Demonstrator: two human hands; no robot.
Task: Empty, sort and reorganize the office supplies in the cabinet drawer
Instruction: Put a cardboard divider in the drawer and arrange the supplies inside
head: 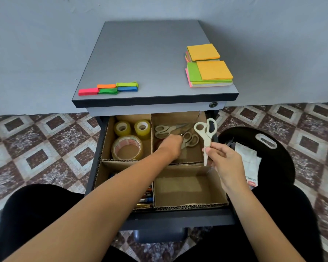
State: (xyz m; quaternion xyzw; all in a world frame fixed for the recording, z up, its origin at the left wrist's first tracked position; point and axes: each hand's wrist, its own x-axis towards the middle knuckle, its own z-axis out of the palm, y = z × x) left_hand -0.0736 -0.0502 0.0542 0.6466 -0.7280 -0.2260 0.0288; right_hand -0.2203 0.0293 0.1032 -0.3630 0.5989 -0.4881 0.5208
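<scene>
Cardboard dividers [151, 129] split the open drawer [178, 217] into four compartments. In its far-left one lie three tape rolls [127, 148]. In its far-right one lie two grey scissors [165, 130]; the left hand [170, 146] reaches down onto the nearer pair, fingers hidden, so its grasp cannot be told. Bare cardboard floor shows in the near-right compartment. Pens [147, 198] in the near-left sit mostly under the forearm. Over the drawer's right edge the right hand [222, 161] pinches cream scissors [206, 133] by the blades, handles up. Beyond the drawer, the worktop [150, 53] carries sticky notes [210, 72] and flag strips [110, 88] at its edges, its middle open.
</scene>
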